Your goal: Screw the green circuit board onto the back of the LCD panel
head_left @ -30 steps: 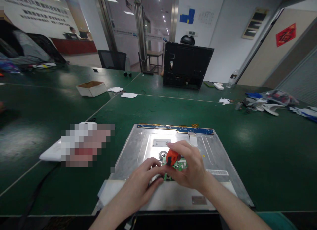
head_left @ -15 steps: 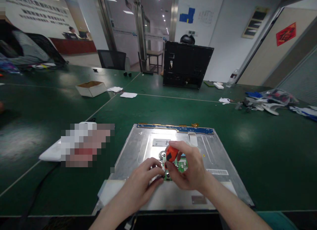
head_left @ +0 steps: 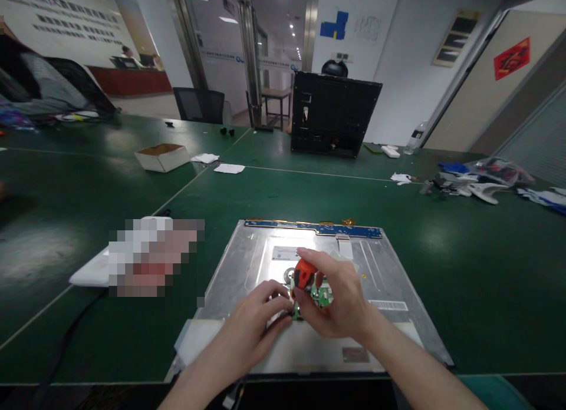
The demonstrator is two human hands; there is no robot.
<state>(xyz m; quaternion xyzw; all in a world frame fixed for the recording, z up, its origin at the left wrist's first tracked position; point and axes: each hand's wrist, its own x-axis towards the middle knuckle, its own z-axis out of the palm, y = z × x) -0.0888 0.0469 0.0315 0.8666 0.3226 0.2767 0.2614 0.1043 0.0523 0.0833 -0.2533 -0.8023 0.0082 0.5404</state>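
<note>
My right hand grips the orange and black handle of a screwdriver, which stands roughly upright over a small green circuit board. The screwdriver's tip is hidden. Beside it, at the board's left edge, my left hand has its fingers bent and its fingertips pinched together; what they hold, if anything, is hidden. The board sits on the metal back of a flat display panel, lying on the table. A blue circuit strip runs along the panel's far edge, joined by a white flat cable.
Left of the panel lies a white object, partly blurred out, with a black cable. Farther back are an open box, paper scraps and a black monitor casing. Gloves and plastic bags lie at the right.
The screwdriver handle has turned slightly in my right hand, showing a different part of its black pattern. My left hand stays at the board's edge.
</note>
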